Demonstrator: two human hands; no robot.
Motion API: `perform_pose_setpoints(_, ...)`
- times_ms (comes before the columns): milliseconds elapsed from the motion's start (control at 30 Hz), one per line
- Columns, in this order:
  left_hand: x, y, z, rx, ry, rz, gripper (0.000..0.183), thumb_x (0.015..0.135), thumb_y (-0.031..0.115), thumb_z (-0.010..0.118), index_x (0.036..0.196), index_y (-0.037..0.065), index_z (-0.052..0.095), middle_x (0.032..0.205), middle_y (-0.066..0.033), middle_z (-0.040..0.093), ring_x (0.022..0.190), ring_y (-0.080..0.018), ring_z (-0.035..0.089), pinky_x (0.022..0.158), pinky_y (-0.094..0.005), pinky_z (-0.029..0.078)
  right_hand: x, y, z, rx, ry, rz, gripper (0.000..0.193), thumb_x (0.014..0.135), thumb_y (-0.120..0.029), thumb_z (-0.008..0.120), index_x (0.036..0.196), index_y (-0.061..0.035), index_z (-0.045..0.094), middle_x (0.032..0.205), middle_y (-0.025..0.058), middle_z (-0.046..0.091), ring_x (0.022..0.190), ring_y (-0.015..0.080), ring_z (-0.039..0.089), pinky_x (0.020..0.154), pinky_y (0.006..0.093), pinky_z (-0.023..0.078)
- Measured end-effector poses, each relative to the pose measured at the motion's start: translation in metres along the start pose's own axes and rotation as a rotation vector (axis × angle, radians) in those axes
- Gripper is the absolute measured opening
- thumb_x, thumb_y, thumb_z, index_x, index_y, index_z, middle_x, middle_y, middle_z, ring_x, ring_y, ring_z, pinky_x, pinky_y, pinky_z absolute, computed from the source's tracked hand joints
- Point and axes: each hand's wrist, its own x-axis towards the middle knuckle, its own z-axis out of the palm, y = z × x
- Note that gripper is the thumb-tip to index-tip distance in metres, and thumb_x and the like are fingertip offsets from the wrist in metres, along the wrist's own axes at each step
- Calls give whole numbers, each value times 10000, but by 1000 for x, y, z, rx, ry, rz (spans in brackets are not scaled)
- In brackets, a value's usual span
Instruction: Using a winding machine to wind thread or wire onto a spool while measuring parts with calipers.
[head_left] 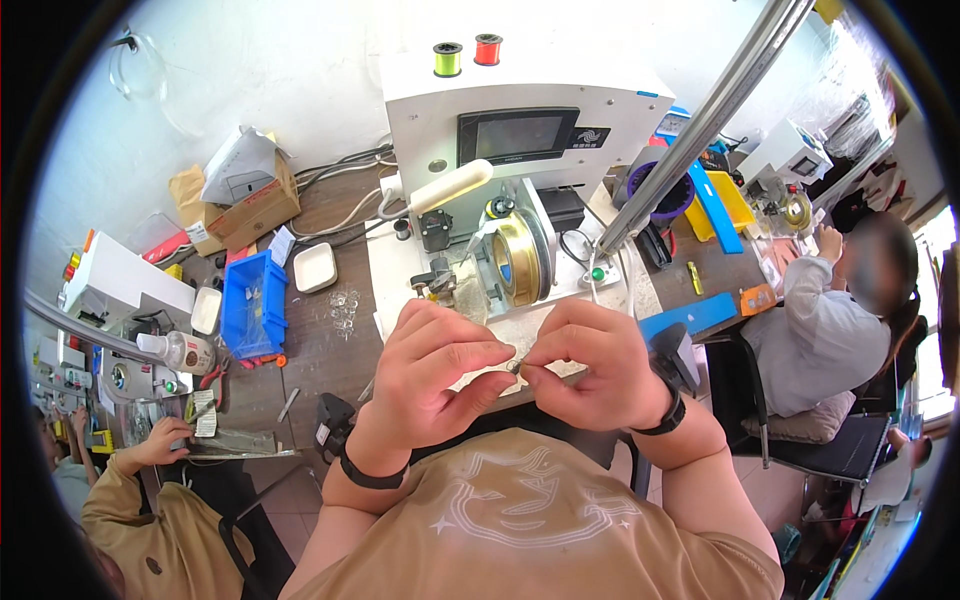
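Step in hand looks like fine fingertip work: R hand [592, 362] pinches a tiny dark piece [515, 367] approx. ctr of frame, L hand [432, 372] w/ thumb & index narrowly apart right at it, can't tell if gripping. Next move prob. needs a steady, light pinch. Piece's shape unclear, partly hid by fingertips; hands also block pt. of the white machine's [612, 112] base.

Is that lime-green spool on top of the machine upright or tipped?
Upright: the lime-green spool stands on end on the white machine, its dark flanges one above the other.
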Motion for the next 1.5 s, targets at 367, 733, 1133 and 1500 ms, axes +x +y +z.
perform_pose_setpoints(367, -6, -2, 1, -120, -50, -109, 172, 905, 216, 789, 913, 51, 741, 878, -63, 717, 815, -211, 615, 755, -323, 465, 3, 12, 10, -317, 21, -326, 225, 605, 14, 757, 785, -81, 660, 764, 31, 560, 622, 218, 585, 507, 335, 467)
perform_pose_setpoints(733, -11, -14, 13, -201, 10, -258, 109, 851, 148, 816, 877, 78, 738, 847, -40, 715, 778, -228, 633, 730, -342, 465, 7, 23, 9, -339, 25, -349, 238, 607, 11, 762, 809, -70, 665, 769, 27, 562, 610, 212, 575, 500, 326, 452)
perform_pose_setpoints(1133, -7, -22, 18, -319, -6, -306, 90, 865, 114, 796, 874, 63, 722, 841, -58, 709, 766, -225, 628, 705, -325, 484, 10, 33, 1, -315, 33, -323, 242, 624, 11, 766, 832, -74, 677, 781, 28, 563, 605, 208, 563, 504, 319, 450)
perform_pose_setpoints(1500, -10, -12, 20, -328, -12, -248, 85, 892, 81, 777, 922, 66, 699, 859, -43, 680, 781, -223, 600, 695, -330, 470, -3, 22, -2, -86, 6, -82, 187, 720, 0, 804, 865, -59, 703, 805, 62, 616, 634, 228, 593, 534, 328, 465)
